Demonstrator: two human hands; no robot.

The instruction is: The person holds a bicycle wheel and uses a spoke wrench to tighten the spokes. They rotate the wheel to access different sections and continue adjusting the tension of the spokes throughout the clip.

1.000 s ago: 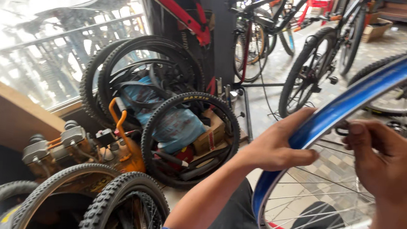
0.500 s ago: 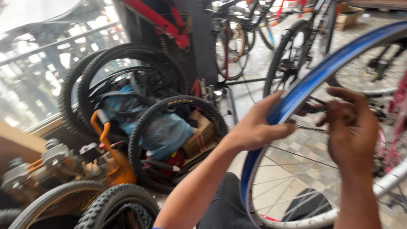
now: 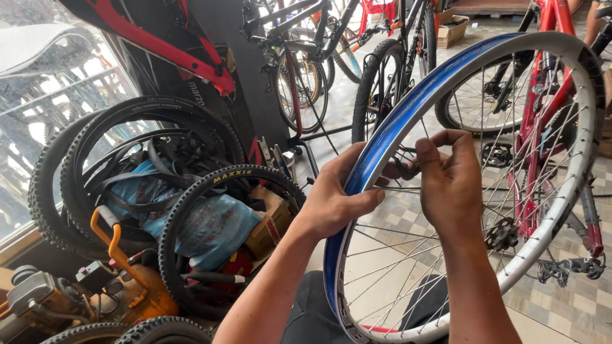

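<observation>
Where it stands upright on edge over the person's lap, the bare spoked bicycle wheel with a blue-lined silver metal rim (image 3: 390, 139) shows thin wire spokes and no tyre; its plane leans away, top toward the far bikes, bottom near the dark trousers; around it, a tiled workshop floor (image 3: 604, 309), red-framed bicycles (image 3: 548, 105), and stacked black knobbly tyres (image 3: 136, 172); the left hand (image 3: 337, 197) wraps the blue rim, thumb pressed across it; the right hand (image 3: 449, 181) pinches something small at the spokes.
</observation>
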